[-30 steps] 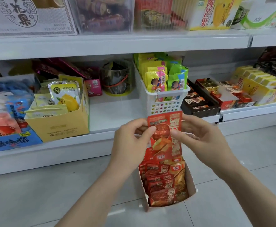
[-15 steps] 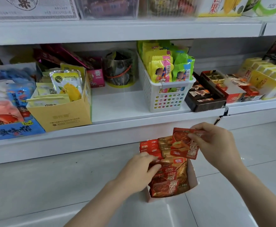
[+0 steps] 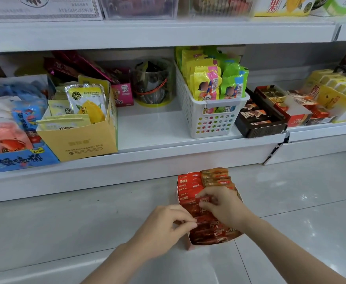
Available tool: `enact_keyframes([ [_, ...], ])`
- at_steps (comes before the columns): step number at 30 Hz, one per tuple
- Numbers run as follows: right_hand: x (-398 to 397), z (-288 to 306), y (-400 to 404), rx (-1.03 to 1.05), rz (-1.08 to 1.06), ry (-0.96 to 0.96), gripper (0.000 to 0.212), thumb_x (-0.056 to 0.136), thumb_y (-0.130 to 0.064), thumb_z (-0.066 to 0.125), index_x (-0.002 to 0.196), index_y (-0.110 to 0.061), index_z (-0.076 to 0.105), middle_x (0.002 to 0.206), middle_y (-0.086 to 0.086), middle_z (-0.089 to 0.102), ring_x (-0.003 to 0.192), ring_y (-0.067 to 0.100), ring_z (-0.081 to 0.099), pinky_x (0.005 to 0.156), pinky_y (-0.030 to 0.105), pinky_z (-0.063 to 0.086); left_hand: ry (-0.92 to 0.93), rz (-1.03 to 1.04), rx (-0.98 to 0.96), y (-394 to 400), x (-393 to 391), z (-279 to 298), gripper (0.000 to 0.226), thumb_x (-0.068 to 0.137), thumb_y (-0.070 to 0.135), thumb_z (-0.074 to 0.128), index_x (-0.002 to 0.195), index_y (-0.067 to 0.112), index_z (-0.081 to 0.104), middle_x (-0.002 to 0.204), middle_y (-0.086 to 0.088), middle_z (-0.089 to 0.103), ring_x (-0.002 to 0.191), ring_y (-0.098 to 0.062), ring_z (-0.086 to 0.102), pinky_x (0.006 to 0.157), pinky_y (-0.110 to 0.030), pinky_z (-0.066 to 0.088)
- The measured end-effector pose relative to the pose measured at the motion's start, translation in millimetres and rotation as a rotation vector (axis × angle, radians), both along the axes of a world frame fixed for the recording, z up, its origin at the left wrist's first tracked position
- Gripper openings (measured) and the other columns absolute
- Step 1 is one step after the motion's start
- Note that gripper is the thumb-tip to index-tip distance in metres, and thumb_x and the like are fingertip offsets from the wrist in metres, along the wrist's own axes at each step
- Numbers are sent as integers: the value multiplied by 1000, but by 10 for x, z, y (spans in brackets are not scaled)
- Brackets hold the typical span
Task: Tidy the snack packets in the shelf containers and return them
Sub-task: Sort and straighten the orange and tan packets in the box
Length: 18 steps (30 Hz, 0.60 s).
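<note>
Box [image 3: 188,243] of red snack packets [image 3: 188,186] sits on floor, long axis near-to-far. Right hand [image 3: 222,203] pinches a packet mid-row; left hand [image 3: 163,226] pinches packets at near left. Shelf gap lies far-left.

Shop: white display shelves [image 3: 168,144] stocked with boxed snack packets [image 3: 209,83].

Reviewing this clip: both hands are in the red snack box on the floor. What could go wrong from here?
1. The box sits on the floor, packed full; the right hand and left hand pressing packets in could buckle others or push them over the rim.
2. The open shelf gap lies between the yellow carton and white basket; returning the box may nudge either.
</note>
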State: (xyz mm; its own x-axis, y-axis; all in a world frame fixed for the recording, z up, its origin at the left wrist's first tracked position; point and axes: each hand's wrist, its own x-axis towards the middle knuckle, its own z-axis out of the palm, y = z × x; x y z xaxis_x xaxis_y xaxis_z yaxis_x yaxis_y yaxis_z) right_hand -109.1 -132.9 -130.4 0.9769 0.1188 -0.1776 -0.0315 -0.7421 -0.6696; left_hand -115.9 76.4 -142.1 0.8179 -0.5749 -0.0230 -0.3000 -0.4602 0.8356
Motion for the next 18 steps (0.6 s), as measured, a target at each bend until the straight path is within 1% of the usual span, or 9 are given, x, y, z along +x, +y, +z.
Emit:
enact_keyframes([
  [2,49,-1,-29,-18,18,125,15,95,-26,66,103,-38,70,93,-26,64,92,-5,58,85,17,43,13,0,-4,20,21,-5,14,91,34,70,98,27,80,99,22,71,94,5,65,85,-13,49],
  [4,110,50,-51,-53,65,158,17,94,-32,66,109,-32,73,93,-26,64,95,-3,59,88,16,45,18,-5,-2,29,28,-5,12,90,34,71,95,27,80,98,23,71,95,5,65,86,-14,49],
  [6,135,115,-31,-105,103,114,13,94,-37,65,99,-33,77,80,-26,66,80,-6,60,74,10,44,19,-6,-9,33,20,-15,10,90,34,71,92,28,79,97,26,70,94,5,65,85,-13,48],
  [9,128,106,-1,-219,185,127,30,99,-33,56,73,-23,68,74,-6,67,69,11,58,63,21,42,47,5,-13,42,22,-41,9,88,35,73,92,30,79,98,27,70,93,3,66,86,-19,51],
  [10,125,81,1,-250,199,154,33,100,-32,54,70,-23,63,74,-4,65,69,12,56,60,20,39,69,8,-14,49,30,-43,9,88,36,73,93,31,79,98,26,71,93,2,67,86,-21,52],
  [12,124,39,1,-293,205,197,29,101,-32,52,78,-23,67,76,-8,62,74,10,57,60,18,36,112,-3,-25,71,53,-33,10,86,39,74,93,35,79,98,25,72,92,1,68,86,-22,54],
  [14,130,27,2,-299,211,241,28,101,-32,50,87,-19,71,85,-7,67,82,12,60,64,19,38,158,11,-54,79,74,-6,13,84,46,72,90,36,78,94,20,73,89,-2,69,84,-24,55],
  [16,116,50,-22,-272,216,293,31,102,-33,48,79,-22,67,85,-8,67,84,10,62,67,20,38,164,129,-86,61,123,11,12,89,44,68,87,37,77,89,19,74,84,-5,69,81,-27,55],
  [18,81,101,-66,-213,245,344,33,103,-37,47,75,-30,63,87,-13,66,87,6,61,75,20,41,70,274,-51,23,219,2,14,94,33,64,86,39,73,88,22,72,81,-5,66,75,-21,53],
])
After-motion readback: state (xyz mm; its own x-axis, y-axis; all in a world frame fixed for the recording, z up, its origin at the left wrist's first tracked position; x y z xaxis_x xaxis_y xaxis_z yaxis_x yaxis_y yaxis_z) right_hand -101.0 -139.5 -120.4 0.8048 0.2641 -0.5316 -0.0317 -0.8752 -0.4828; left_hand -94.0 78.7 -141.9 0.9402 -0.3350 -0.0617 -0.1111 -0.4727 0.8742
